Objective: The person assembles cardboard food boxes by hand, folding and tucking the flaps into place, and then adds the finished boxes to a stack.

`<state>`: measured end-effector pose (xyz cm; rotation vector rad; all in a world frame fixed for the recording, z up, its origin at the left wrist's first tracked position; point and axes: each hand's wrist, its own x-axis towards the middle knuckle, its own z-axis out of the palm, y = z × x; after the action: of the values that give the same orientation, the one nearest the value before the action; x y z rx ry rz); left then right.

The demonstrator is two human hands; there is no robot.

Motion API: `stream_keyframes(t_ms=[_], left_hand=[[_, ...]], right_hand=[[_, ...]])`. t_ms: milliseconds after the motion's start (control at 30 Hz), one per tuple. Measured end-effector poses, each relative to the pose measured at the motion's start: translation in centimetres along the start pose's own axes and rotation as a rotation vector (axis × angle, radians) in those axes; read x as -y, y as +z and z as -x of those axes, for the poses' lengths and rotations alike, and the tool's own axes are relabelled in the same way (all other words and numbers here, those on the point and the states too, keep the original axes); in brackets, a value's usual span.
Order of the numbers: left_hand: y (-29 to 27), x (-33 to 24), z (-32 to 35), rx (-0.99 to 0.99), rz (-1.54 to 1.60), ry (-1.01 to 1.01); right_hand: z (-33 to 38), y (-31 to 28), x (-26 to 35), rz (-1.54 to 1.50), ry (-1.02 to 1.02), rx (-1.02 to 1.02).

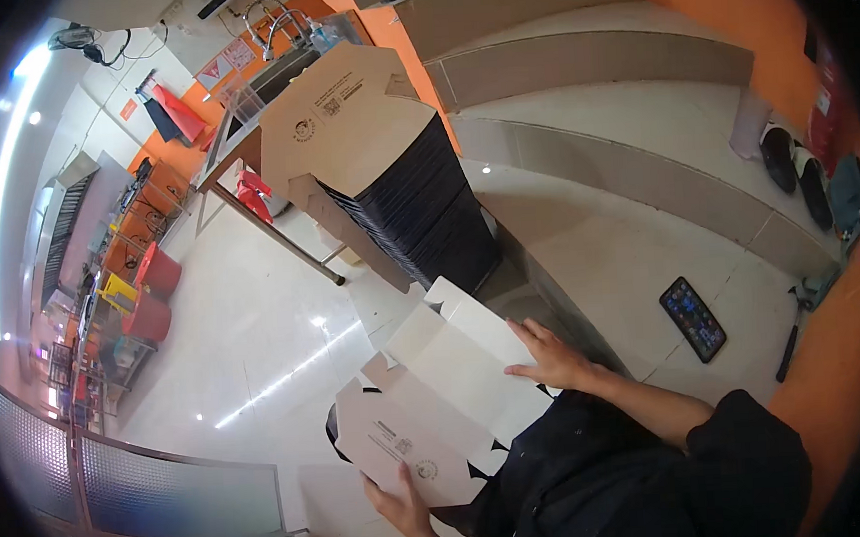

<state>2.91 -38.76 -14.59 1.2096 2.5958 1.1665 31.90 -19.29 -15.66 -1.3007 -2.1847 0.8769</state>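
A flat white cardboard box blank (437,395) lies open across my lap, its flaps unfolded. My left hand (404,508) grips its near edge from below, thumb on the printed panel. My right hand (551,354) rests on the blank's right side, fingers spread over the card. A tall stack of flat box blanks (407,192), brown on top with dark edges, stands just beyond, at the foot of the steps.
A smartphone (692,318) lies face up on the tiled step to my right. Shoes (794,167) sit at the far right by an orange wall. Grey steps (587,114) rise behind. A metal-legged table (272,228) and red stools (154,283) stand left on the glossy floor.
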Motion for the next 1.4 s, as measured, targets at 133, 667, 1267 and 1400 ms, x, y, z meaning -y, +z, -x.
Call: stream_keyframes(t_ms=[133, 667, 1267, 1400], left_hand=[[0.6, -0.8, 0.7, -0.032, 0.243, 0.047], [-3.4, -0.1, 1.1, -0.310, -0.055, 0.091], [6.9, -6.4, 3.2, 0.201, 1.520, -0.253], [4.5, -11.3, 0.8, 0.296, 1.181, -0.178]], right_hand=[[0.0, -0.7, 0.7, 0.099, -0.097, -0.027], [0.6, 0.9, 6.5, -0.151, -0.325, -0.020], [0.8, -2.5, 10.4, -0.290, -0.041, 0.072], [1.9, -0.9, 8.1, -0.765, 0.029, 0.153]])
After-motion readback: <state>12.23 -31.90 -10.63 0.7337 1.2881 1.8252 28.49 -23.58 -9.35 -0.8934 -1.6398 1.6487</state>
